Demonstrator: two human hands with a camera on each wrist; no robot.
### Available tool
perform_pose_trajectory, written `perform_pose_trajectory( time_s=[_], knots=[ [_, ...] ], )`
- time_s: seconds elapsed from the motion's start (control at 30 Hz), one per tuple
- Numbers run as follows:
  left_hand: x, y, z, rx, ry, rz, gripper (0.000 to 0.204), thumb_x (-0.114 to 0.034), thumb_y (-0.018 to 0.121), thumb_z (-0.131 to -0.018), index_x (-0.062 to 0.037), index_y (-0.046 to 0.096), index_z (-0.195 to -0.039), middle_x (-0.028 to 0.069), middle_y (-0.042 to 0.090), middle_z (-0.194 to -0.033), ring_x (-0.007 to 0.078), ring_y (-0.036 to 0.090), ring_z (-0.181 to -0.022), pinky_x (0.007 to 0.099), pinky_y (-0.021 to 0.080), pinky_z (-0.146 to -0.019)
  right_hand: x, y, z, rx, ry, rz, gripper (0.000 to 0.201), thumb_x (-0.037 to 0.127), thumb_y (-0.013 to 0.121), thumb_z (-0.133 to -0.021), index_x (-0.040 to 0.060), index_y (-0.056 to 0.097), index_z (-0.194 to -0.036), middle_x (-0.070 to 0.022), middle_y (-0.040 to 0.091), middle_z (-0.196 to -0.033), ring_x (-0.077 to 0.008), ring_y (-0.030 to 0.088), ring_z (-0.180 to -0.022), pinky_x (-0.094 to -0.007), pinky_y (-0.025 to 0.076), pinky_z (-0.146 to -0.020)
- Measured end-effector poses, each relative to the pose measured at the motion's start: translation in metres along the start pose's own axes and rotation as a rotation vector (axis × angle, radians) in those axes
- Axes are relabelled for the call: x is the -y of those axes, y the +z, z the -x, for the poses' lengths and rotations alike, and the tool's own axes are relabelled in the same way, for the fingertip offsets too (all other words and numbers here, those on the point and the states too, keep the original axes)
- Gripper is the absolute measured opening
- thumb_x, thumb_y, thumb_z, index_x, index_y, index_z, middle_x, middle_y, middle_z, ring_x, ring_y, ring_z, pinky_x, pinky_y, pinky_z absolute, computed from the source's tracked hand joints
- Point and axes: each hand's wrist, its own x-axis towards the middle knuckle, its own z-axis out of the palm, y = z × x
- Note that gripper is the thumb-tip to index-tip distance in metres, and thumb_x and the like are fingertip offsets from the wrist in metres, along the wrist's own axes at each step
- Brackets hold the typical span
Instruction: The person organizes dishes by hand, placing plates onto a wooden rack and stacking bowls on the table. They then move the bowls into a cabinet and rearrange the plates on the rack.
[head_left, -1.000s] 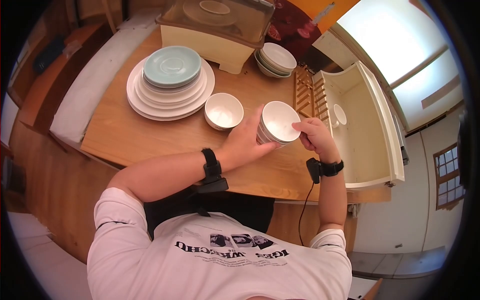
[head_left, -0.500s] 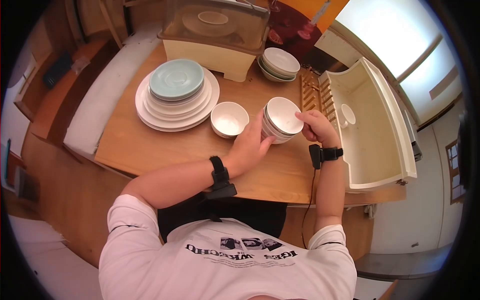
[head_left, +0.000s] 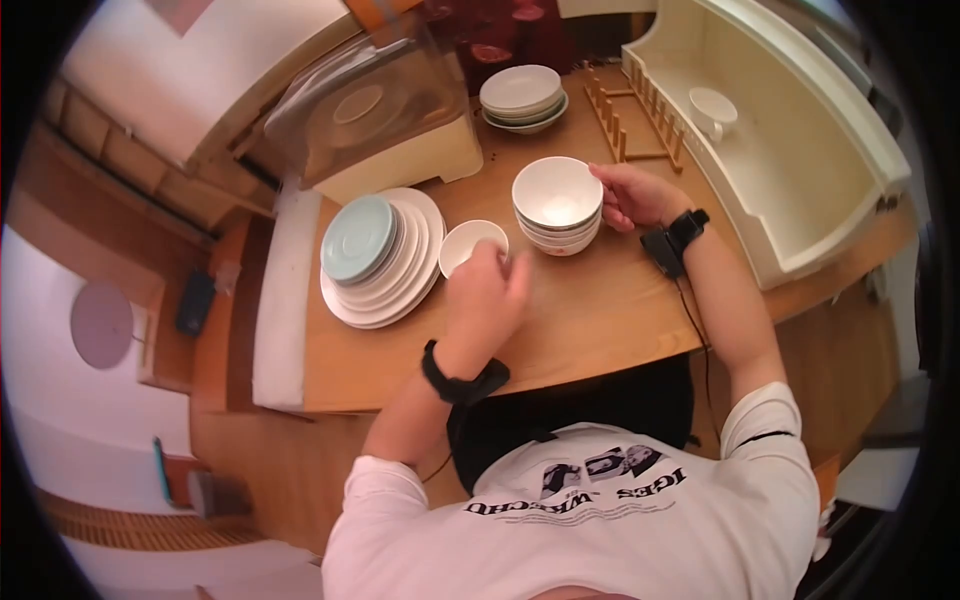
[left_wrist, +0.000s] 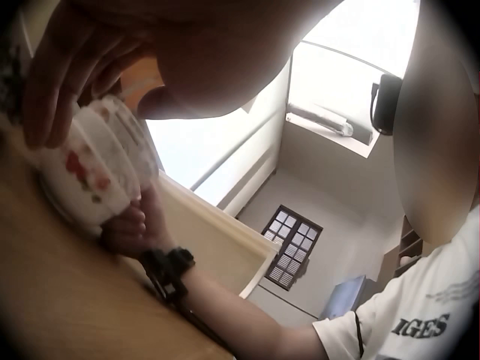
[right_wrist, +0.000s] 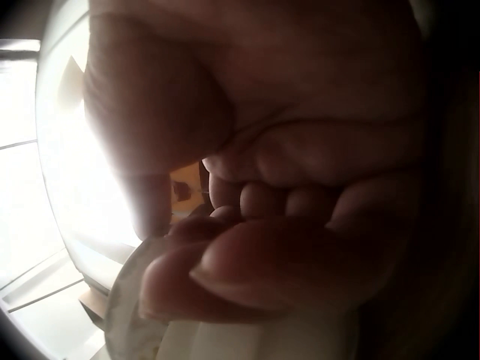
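Note:
A stack of white bowls (head_left: 558, 200) stands on the wooden table, its side showing red flowers in the left wrist view. At the stack's right side, my right hand (head_left: 645, 195) pinches the rim, its other fingers curled, as the right wrist view shows (right_wrist: 277, 157). My left hand (head_left: 485, 305), somewhat blurred, is over the near side of a single white bowl (head_left: 468, 242); contact with it cannot be told. In the left wrist view its relaxed fingers (left_wrist: 64, 82) hang in front of the stacked bowls (left_wrist: 94, 172).
Left of the single bowl are stacked plates (head_left: 358, 240) with a pale blue one on top. Behind stand a lidded dish box (head_left: 400, 165) and more stacked dishes (head_left: 522, 90). A wooden rack (head_left: 640, 155) and a cream bin (head_left: 800, 215) holding a cup (head_left: 712, 110) are at the right.
My left hand has left the bowl stack and moved left to the single bowl. My right hand stays at the stack's rim. The head view has turned.

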Motion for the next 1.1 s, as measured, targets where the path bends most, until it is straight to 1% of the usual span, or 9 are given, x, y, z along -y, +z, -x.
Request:
perform_pose_trajectory(
  time_s=[0.07, 0.1, 0.2, 0.33, 0.43, 0.57, 0.8, 0.9, 1.1],
  knots=[
    [0.014, -0.019, 0.006, 0.119, -0.195, 0.062, 0.041, -0.026, 0.069, -0.102, 0.0067, 0.063, -0.078, 0.0127, 0.065, -0.062, 0.0203, 0.064, -0.048, 0.0349, 0.049, -0.047, -0.002, -0.005, -0.002, 0.038, -0.021, 0.005, 0.048, 0.046, 0.051, -0.112, 0.0145, 0.051, -0.076, -0.0017, 0.057, -0.057, -0.0146, 0.056, -0.044, -0.0282, 0.04, -0.039],
    [0.034, -0.021, 0.012, 0.151, -0.264, 0.124, 0.049, -0.033, 0.063, -0.107, 0.0057, 0.064, -0.076, 0.0102, 0.064, -0.062, 0.015, 0.06, -0.044, 0.0305, 0.045, -0.041, -0.004, -0.008, -0.003, 0.067, -0.023, 0.01, 0.048, 0.045, 0.051, -0.112, 0.0141, 0.051, -0.076, -0.002, 0.058, -0.057, -0.0145, 0.057, -0.045, -0.0283, 0.041, -0.039],
    [0.033, -0.048, 0.013, 0.288, -0.6, 0.326, 0.055, -0.039, 0.058, -0.109, 0.0039, 0.064, -0.075, 0.0102, 0.065, -0.064, 0.0147, 0.061, -0.045, 0.0272, 0.045, -0.039, -0.003, -0.013, -0.003, 0.128, -0.024, 0.032, 0.047, 0.044, 0.055, -0.111, 0.013, 0.053, -0.076, -0.0046, 0.062, -0.059, -0.0142, 0.061, -0.047, -0.0276, 0.045, -0.041],
    [0.057, -0.04, 0.012, 0.353, -0.842, 0.549, 0.053, -0.04, 0.054, -0.11, 0.0074, 0.064, -0.089, 0.0174, 0.069, -0.073, 0.0197, 0.068, -0.055, 0.0299, 0.052, -0.044, -0.005, -0.019, -0.006, 0.14, -0.042, 0.124, 0.048, 0.046, 0.057, -0.109, 0.0109, 0.056, -0.076, -0.0077, 0.064, -0.061, -0.0152, 0.061, -0.047, -0.0272, 0.048, -0.042],
    [0.066, -0.028, 0.007, 0.301, -0.881, 0.665, 0.047, -0.036, 0.054, -0.11, 0.0077, 0.061, -0.097, 0.0191, 0.07, -0.078, 0.0206, 0.067, -0.056, 0.0298, 0.053, -0.046, -0.008, -0.021, -0.007, 0.161, -0.064, 0.149, 0.05, 0.047, 0.057, -0.109, 0.0099, 0.056, -0.076, -0.0084, 0.064, -0.062, -0.016, 0.061, -0.048, -0.0273, 0.049, -0.043],
    [0.067, -0.023, 0.0, 0.297, -0.857, 0.694, 0.037, -0.028, 0.052, -0.107, 0.0057, 0.061, -0.094, 0.0186, 0.069, -0.076, 0.0207, 0.066, -0.055, 0.0292, 0.052, -0.046, -0.003, -0.014, -0.002, 0.126, -0.026, 0.077, 0.053, 0.05, 0.057, -0.109, 0.0095, 0.057, -0.075, -0.0087, 0.064, -0.062, -0.0162, 0.062, -0.049, -0.0276, 0.05, -0.044],
    [0.021, -0.062, -0.035, 0.088, -0.703, 0.599, 0.034, -0.027, 0.054, -0.101, 0.0013, 0.06, -0.084, 0.0163, 0.065, -0.064, 0.0179, 0.056, -0.041, 0.0287, 0.041, -0.035, -0.002, -0.014, -0.002, 0.086, 0.008, 0.194, 0.054, 0.048, 0.055, -0.11, 0.01, 0.056, -0.073, -0.0087, 0.065, -0.064, -0.016, 0.06, -0.048, -0.0276, 0.05, -0.045],
    [0.001, -0.067, -0.059, 0.134, -0.628, 0.605, 0.033, -0.028, 0.055, -0.101, -0.0005, 0.06, -0.084, 0.0148, 0.064, -0.063, 0.0168, 0.052, -0.039, 0.0282, 0.037, -0.035, -0.002, -0.012, -0.001, 0.053, 0.002, 0.256, 0.056, 0.049, 0.051, -0.112, 0.0099, 0.057, -0.072, -0.0086, 0.064, -0.063, -0.0163, 0.06, -0.049, -0.0278, 0.05, -0.046],
    [-0.032, -0.028, -0.091, 0.294, -0.567, 0.54, 0.035, -0.029, 0.055, -0.102, -0.0052, 0.056, -0.077, 0.0096, 0.061, -0.061, 0.0133, 0.047, -0.038, 0.0277, 0.031, -0.036, 0.003, -0.009, 0.001, 0.093, 0.033, 0.153, 0.063, 0.057, 0.043, -0.112, 0.0105, 0.057, -0.072, -0.0086, 0.065, -0.063, -0.017, 0.061, -0.049, -0.0281, 0.05, -0.048]
  ],
)
